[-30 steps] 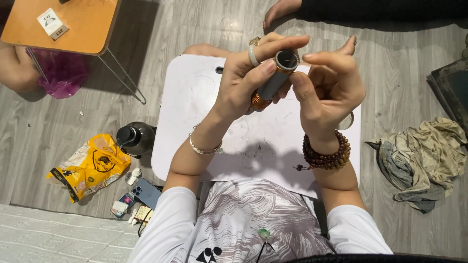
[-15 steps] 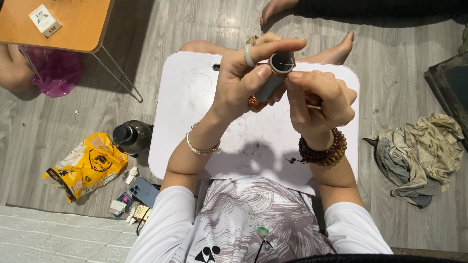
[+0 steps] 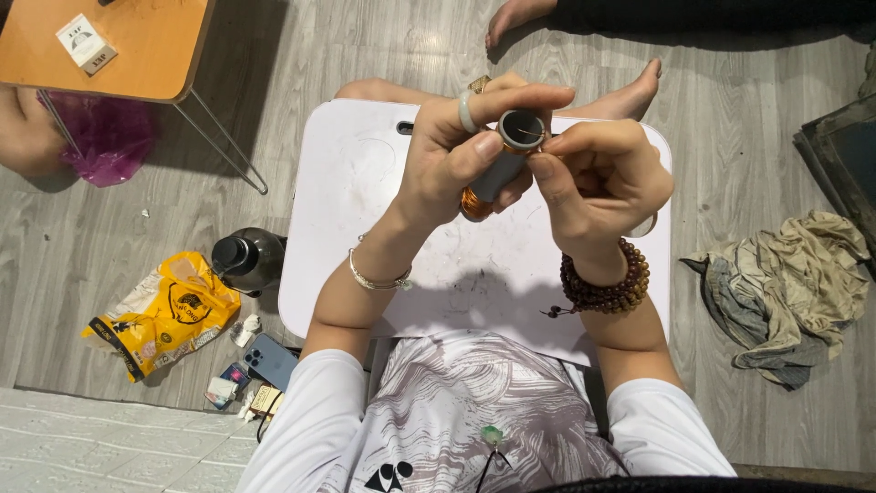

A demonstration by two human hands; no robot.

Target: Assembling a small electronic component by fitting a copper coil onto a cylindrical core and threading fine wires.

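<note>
My left hand (image 3: 461, 151) grips a grey tube-shaped spool (image 3: 507, 157) wound with copper-coloured wire at its lower end, held up over a small white lap table (image 3: 347, 201). The spool's open end faces the camera. My right hand (image 3: 598, 178) is closed, its thumb and forefinger pinching a thin wire at the spool's rim. A pale ring sits on my left forefinger, a thin bracelet on the left wrist, a brown bead bracelet on the right wrist.
A dark bottle (image 3: 248, 260), a yellow bag (image 3: 164, 315), a phone (image 3: 272, 361) and small packets lie on the floor at left. An orange table (image 3: 137, 55) stands at top left, a crumpled cloth (image 3: 789, 283) at right. Another person's bare feet (image 3: 520, 18) rest beyond the white table.
My right hand's fingers have curled shut and moved in to the spool's rim. The left hand has held the spool in the same place.
</note>
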